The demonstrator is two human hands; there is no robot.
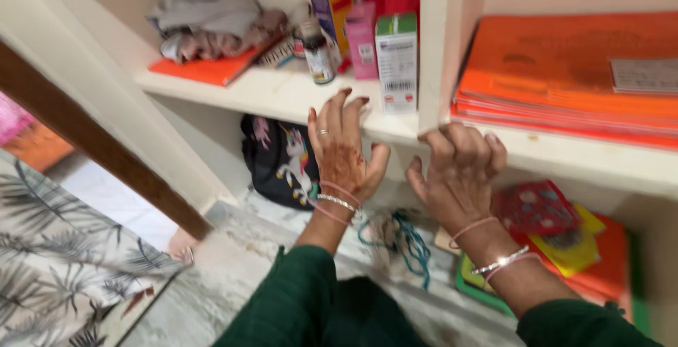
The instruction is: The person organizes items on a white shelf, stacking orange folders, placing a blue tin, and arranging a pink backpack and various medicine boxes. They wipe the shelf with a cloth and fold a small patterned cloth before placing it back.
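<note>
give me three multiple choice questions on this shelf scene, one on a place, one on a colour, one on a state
1. Where is the black unicorn bag?
A. on the upper shelf
B. under the shelf, left of the left hand
C. in the right hand

2. What colour is the stack of folders in the right compartment?
A. orange
B. blue
C. white

3. How are the hands?
A. both gripping a box
B. bare, fingers at the shelf edge
C. resting on the floor

Answers:
1 B, the bag sits in the lower space beside the left hand.
2 A, the stack is plainly orange.
3 B, the left hand and right hand hold nothing, fingers on the white shelf edge.
</note>
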